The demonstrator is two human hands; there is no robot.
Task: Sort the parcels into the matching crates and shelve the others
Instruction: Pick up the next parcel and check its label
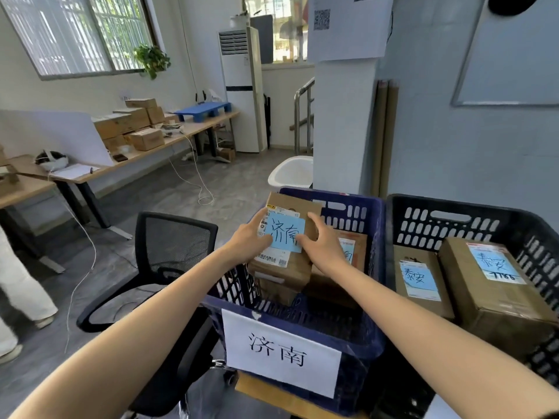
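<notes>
Cardboard fills your grip: both bare forearms reach forward and angle inward, meeting on one parcel. You hold it tilted over the blue crate, with its lower end already below the rim. Your left hand clasps the parcel's left edge, thumb laid along the top face and fingers tucked round the side. Your right hand takes the right edge, fingers curled over it and thumb tip touching the blue note stuck on top, which reads 济南. The same characters stand on the white sign fixed to the crate's near wall.

That makes two hands on one parcel. There are two crates, with the black crate just beside the blue one, on its right. Inside the blue crate a second box lies under your right wrist, its label partly hidden; whether more lie beneath it you cannot tell. The black crate holds two: the left-hand box and the right-hand box, each with a blue 泰安 note. One mesh-backed chair stands just left of the blue crate.
</notes>
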